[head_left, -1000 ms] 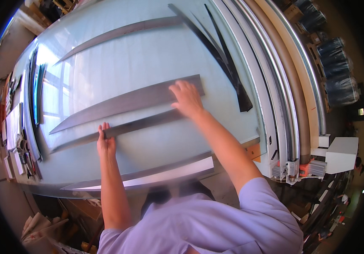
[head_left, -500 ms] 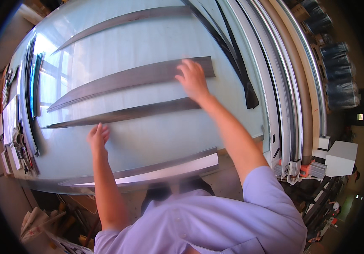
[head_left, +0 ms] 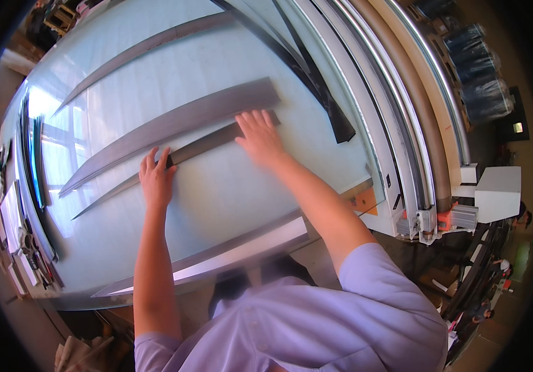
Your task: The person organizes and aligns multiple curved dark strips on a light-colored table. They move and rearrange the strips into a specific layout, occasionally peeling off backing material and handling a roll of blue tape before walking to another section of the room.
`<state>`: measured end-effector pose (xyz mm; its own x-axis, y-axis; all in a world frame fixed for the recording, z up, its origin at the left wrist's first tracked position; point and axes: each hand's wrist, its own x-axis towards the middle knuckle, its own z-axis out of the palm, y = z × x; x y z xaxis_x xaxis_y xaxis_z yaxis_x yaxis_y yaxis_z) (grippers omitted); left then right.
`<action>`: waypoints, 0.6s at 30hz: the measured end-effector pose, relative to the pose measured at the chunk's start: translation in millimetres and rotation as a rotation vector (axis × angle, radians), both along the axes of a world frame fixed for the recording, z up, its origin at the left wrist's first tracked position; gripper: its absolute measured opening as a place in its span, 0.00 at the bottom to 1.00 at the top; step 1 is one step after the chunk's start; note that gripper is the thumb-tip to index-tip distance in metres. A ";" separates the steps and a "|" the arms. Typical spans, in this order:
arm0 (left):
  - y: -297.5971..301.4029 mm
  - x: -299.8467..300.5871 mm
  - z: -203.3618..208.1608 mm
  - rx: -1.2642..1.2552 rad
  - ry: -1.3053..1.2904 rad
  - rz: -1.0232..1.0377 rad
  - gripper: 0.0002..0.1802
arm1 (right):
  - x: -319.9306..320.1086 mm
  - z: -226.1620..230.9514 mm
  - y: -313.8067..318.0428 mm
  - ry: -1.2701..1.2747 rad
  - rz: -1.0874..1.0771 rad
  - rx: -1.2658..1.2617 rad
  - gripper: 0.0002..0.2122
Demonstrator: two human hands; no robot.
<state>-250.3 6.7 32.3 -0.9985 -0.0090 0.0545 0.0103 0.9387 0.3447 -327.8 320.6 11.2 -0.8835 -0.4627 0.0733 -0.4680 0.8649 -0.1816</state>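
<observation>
A narrow, dark grey curved strip [head_left: 211, 141] lies slantwise on the pale worktop, tapering to a point at the left. My left hand [head_left: 157, 178] is at its middle, thumb and fingers apart and touching it around a dark spot. Over the right end rests my right hand [head_left: 259, 137], fingers spread out flat across the strip. Just beyond lies a broader grey curved piece [head_left: 180, 121], looking like layered sheets at its left tip. At the near edge of the table lies another grey strip with a white strip [head_left: 242, 251] on it.
Farther off lies a long grey curved strip [head_left: 149, 46]. Black strips [head_left: 307, 71] run down the right side, beside a white rail and metal rollers [head_left: 403, 111]. Bundled strips [head_left: 36, 155] and tools [head_left: 28, 245] lie at the left edge. Plastic-wrapped rolls [head_left: 480, 74] stand beyond the rollers.
Both hands have come down onto the narrow strip, which now sits closer to the broader piece on its right. My right hand has moved left and lower. The whole view has shifted.
</observation>
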 end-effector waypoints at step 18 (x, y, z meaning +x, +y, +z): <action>47.4 93.3 19.3 -0.248 0.085 -0.105 0.47 | 147.2 -3.5 183.2 0.280 -0.848 -0.263 0.20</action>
<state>-157.0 54.1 51.6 -0.9850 0.1181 0.1260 0.1309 0.9865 0.0982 -180.6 503.8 7.6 -0.8527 0.3915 0.3458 0.2457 0.8848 -0.3959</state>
